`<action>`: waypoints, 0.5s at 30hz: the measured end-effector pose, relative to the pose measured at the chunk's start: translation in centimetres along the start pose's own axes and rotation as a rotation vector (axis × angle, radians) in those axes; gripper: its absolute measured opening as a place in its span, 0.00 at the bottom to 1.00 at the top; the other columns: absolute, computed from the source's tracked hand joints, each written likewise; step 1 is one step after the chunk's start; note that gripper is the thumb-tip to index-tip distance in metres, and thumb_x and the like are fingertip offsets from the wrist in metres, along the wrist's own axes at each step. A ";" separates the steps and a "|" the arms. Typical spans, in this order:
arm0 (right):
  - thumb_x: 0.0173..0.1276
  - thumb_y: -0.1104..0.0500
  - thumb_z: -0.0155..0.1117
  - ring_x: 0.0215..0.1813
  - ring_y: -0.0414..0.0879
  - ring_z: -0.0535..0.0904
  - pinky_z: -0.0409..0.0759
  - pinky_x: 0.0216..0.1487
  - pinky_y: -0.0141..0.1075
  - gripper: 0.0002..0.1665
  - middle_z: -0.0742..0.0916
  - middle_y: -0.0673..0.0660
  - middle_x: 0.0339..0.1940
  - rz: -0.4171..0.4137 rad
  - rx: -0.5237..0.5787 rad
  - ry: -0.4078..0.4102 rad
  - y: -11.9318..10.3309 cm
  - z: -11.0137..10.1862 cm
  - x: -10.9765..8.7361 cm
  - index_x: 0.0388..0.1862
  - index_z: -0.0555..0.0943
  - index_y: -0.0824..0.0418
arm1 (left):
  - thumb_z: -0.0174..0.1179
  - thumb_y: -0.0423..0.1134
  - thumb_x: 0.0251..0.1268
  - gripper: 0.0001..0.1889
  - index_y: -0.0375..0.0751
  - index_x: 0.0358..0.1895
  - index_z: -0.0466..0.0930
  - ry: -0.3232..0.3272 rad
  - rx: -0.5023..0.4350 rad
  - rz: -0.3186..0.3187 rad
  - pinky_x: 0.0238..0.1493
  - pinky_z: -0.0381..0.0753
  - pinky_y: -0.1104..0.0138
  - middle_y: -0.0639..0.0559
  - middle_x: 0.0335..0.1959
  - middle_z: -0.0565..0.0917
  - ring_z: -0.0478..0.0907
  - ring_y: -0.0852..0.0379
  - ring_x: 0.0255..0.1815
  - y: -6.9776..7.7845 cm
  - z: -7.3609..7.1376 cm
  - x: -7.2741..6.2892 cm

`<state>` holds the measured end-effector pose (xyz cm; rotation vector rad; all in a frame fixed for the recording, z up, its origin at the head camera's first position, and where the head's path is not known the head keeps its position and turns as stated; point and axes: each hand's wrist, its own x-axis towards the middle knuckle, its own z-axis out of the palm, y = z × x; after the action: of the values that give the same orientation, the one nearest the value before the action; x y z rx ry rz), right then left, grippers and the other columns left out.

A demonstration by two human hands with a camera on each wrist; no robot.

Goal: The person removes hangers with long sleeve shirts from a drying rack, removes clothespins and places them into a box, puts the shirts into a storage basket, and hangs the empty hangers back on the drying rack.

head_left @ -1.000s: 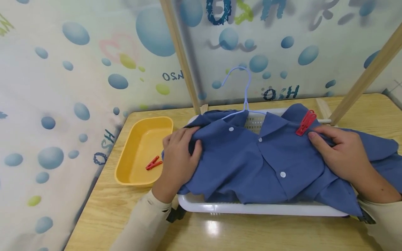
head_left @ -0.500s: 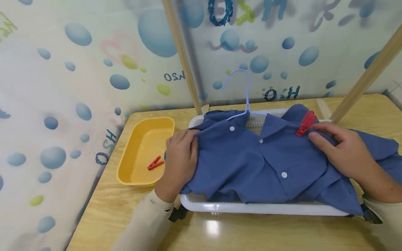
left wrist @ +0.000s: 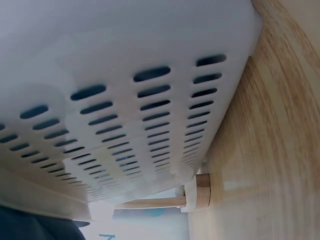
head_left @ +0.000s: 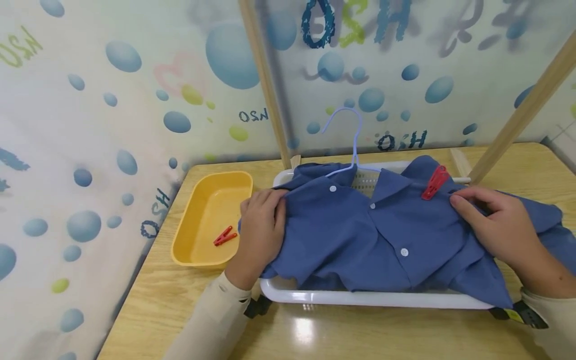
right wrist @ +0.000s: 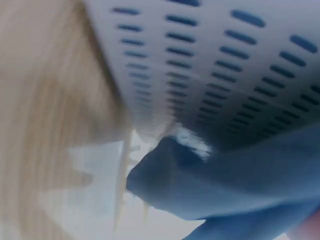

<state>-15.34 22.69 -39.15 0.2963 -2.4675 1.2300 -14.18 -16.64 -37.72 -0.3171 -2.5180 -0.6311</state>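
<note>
A blue button-up shirt (head_left: 333, 240) lies over a white plastic basket (head_left: 378, 299), with a lilac hanger (head_left: 355, 145) inside its collar. My left hand (head_left: 262, 232) grips the shirt's shoulder on the left, fingers over the top and thumb in front. On the other shoulder, my right hand (head_left: 504, 225) pinches the cloth between thumb and fingers. A red clothespin (head_left: 435, 183) is clipped to the shirt just left of that hand. Neither wrist view shows the fingers clearly; the left one shows the basket's slotted wall (left wrist: 125, 110), the right one blurred shirt cloth (right wrist: 225, 180).
To the left stands a yellow tub (head_left: 211, 192) with another red clothespin (head_left: 225, 236) in it. Two wooden poles (head_left: 270, 90) rise behind the basket at the table's (head_left: 148, 310) back, in front of a patterned wall.
My left thumb has drawn in toward the fingers on the shirt. My right hand has shifted slightly away from the clipped clothespin. The head view has tilted a little.
</note>
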 end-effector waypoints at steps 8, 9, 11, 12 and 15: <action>0.67 0.70 0.64 0.34 0.25 0.75 0.67 0.39 0.15 0.07 0.82 0.27 0.36 -0.075 0.140 0.021 0.9 0.6 -0.6 0.41 0.85 0.61 | 0.51 0.39 0.78 0.11 0.44 0.51 0.83 -0.014 0.022 0.003 0.55 0.68 0.49 0.48 0.47 0.85 0.79 0.48 0.54 -0.1 -0.3 0.2; 0.67 0.70 0.64 0.35 0.25 0.75 0.68 0.39 0.15 0.08 0.82 0.27 0.37 -0.076 0.152 0.013 1.1 0.6 -0.7 0.41 0.85 0.60 | 0.51 0.39 0.77 0.11 0.44 0.52 0.83 -0.030 0.031 0.008 0.55 0.68 0.49 0.47 0.48 0.85 0.79 0.48 0.54 -0.1 -0.4 0.3; 0.68 0.70 0.63 0.37 0.25 0.75 0.68 0.40 0.15 0.10 0.82 0.27 0.39 -0.072 0.170 -0.002 1.4 0.5 -0.8 0.42 0.85 0.57 | 0.53 0.39 0.77 0.11 0.44 0.54 0.82 -0.085 0.051 0.021 0.55 0.68 0.48 0.47 0.50 0.84 0.78 0.47 0.56 0.0 -0.8 0.4; 0.68 0.71 0.62 0.37 0.25 0.75 0.68 0.40 0.15 0.11 0.82 0.27 0.39 -0.072 0.177 -0.006 1.5 0.5 -0.8 0.42 0.85 0.57 | 0.54 0.39 0.76 0.12 0.44 0.56 0.81 -0.125 0.064 0.029 0.56 0.69 0.48 0.47 0.52 0.84 0.78 0.47 0.57 0.1 -1.1 0.4; 0.69 0.70 0.62 0.37 0.26 0.76 0.69 0.39 0.15 0.10 0.82 0.28 0.39 -0.064 0.183 -0.021 1.5 0.4 -1.0 0.42 0.84 0.58 | 0.56 0.42 0.75 0.17 0.46 0.62 0.77 -0.265 0.109 0.059 0.59 0.69 0.46 0.46 0.58 0.82 0.77 0.46 0.62 0.6 -2.7 1.0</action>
<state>-15.08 23.31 -40.90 0.4354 -2.3461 1.4343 -13.61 -17.34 -34.90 -0.4591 -2.7708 -0.4521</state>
